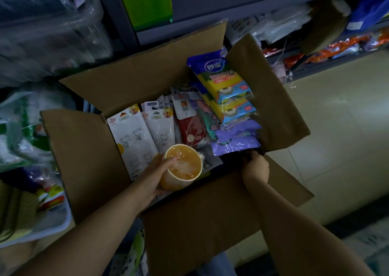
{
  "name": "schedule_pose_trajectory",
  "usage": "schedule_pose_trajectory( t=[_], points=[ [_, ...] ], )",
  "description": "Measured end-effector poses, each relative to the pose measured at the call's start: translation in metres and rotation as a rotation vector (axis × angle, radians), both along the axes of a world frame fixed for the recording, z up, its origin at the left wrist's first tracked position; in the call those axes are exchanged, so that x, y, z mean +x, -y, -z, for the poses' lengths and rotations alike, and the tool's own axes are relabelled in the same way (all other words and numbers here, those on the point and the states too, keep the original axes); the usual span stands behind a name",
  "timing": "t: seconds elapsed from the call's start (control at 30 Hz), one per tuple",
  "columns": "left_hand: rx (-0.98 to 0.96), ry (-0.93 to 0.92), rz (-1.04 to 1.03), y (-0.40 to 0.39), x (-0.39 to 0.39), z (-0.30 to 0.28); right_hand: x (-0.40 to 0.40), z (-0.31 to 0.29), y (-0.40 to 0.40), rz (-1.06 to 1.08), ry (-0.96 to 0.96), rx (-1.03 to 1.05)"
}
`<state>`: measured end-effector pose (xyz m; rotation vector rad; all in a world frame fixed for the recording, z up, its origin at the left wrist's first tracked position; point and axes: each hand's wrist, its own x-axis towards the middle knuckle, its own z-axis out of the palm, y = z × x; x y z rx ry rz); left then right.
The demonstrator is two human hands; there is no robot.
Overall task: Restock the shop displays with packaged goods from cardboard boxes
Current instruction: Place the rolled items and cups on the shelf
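Observation:
An open cardboard box (pixel 84 160) fills the middle of the view, its flaps spread outward. Inside stand white hook cards (pixel 126 136), a red packet (pixel 190 130), purple packets (pixel 237 136) and a strip of blue and yellow sponge packs (pixel 223 82) leaning on the right flap. My left hand (pixel 156 176) grips an orange cup (pixel 182 167) wrapped in clear film, over the box's near side. My right hand (pixel 255 167) reaches into the near right corner, its fingers curled on something dark below the purple packets; what it is stays hidden.
Grey metal shelves (pixel 315 67) with bagged goods run behind and to the right of the box. Plastic-wrapped goods (pixel 31 128) pile up on the left. Pale floor tiles (pixel 336 139) lie to the right.

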<state>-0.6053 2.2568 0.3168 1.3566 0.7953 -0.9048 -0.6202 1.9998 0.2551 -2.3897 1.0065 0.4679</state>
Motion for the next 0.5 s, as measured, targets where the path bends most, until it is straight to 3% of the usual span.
schedule_pose_trajectory(
  t=[0.13, 0.37, 0.5],
  points=[
    [-0.045, -0.026, -0.040, -0.004, -0.004, 0.004, -0.007, -0.003, 0.002, 0.075, 0.115, 0.086],
    [-0.102, -0.010, -0.056, -0.011, -0.006, -0.003, -0.034, -0.043, 0.003, -0.023, 0.398, 0.119],
    [-0.137, -0.006, -0.094, -0.020, -0.007, -0.013, -0.049, -0.072, -0.002, -0.119, 0.419, 0.122]
  ],
)
